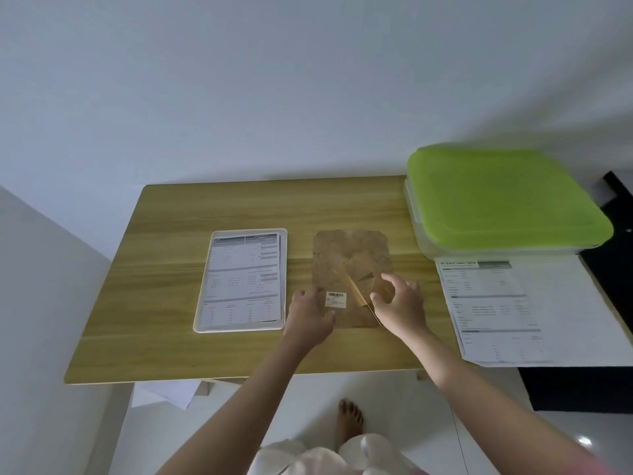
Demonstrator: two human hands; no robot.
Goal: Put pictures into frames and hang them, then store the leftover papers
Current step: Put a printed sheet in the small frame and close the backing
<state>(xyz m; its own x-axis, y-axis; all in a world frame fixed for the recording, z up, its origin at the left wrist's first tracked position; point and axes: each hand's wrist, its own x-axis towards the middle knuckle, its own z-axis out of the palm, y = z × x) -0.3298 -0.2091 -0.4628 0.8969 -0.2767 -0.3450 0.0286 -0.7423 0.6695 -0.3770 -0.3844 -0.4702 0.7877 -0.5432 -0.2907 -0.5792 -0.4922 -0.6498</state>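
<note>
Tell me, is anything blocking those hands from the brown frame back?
Nothing visible. The left hand and right hand already rest on the brown frame back; the white frame with its paper lies apart, to the left.

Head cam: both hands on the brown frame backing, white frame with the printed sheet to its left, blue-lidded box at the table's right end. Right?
Not quite: in the head view, the box has a green lid, not blue. The rest holds: both hands, left and right, on the brown backing, white frame left of it.
</note>
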